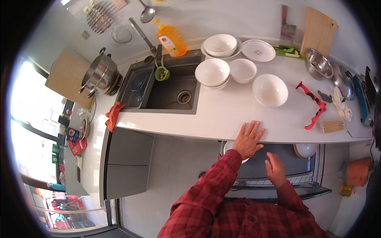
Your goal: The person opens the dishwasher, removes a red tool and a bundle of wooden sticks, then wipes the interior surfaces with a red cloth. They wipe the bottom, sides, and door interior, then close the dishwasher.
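Note:
My left hand (248,140) rests with spread fingers on the front edge of the white countertop (166,123), holding nothing. Over the pulled-out drawer (253,166) is my right hand (275,169), slightly blurred, its fingers curled; whether anything is in it cannot be told. A white dish (228,146) lies in the drawer, partly hidden by my left arm, and plates (306,150) sit at its right end. Beyond my left hand stand a single white bowl (270,90), a smaller bowl (243,70), stacked bowls (212,72), a bowl on a larger dish (220,45) and an oval plate (258,51).
Left of the bowls is a dark sink (166,89) with an orange soap bottle (172,40) behind it. An orange glove (114,116) hangs at the counter's corner. To the right lie a red folding tool (315,104), a toothpick box (332,126) and a steel bowl (318,64).

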A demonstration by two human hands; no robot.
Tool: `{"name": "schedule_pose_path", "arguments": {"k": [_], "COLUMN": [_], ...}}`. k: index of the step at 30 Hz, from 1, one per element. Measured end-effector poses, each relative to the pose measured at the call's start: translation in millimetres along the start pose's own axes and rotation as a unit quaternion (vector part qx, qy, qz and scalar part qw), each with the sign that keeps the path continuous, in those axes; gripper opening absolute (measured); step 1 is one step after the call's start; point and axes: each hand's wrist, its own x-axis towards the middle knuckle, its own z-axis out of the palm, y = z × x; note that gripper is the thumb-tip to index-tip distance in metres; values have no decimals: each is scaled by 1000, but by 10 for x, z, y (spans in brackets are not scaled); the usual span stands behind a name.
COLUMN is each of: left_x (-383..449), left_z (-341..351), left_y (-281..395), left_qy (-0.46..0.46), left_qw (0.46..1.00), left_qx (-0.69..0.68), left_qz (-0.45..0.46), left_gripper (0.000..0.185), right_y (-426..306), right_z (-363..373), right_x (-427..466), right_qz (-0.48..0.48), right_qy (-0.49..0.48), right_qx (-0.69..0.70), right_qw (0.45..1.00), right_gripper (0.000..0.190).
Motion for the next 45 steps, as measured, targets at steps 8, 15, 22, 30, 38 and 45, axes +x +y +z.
{"name": "schedule_pose_path", "arguments": {"k": [8, 15, 22, 30, 38, 45], "left_x": [-690, -1636, -2130, -2127, -1783, -1597], "left_z": [-199, -759, -1131, -1139, -1085, -1186], "left_y": [-845, -2079, -3303, -3825, -3943, -3877], "left_qy": [42, 31, 52, 58, 56, 27], "left_qw": [998, 992, 963, 969, 977, 972], "left_qx": [-23, 29, 46, 61, 76, 48], "left_qz": [-34, -121, -262, -233, -189, -227], "left_gripper": [66, 65, 65, 67, 59, 48], "right_y": [-572, -725, -644, -898, -986, -989], "right_z": [748, 1827, 1897, 1844, 1926, 2062], "right_x": [1100, 1840, 1851, 1947, 1909, 2000], "right_qz": [-87, 15, -47, 61, 86, 136], "right_qy": [42, 77, 60, -7, -25, -11], "right_qx": [-112, -221, -363, -353, -350, -379], "right_qw": [989, 972, 929, 934, 932, 915], "right_gripper": [35, 41, 54, 64, 65, 67]}}
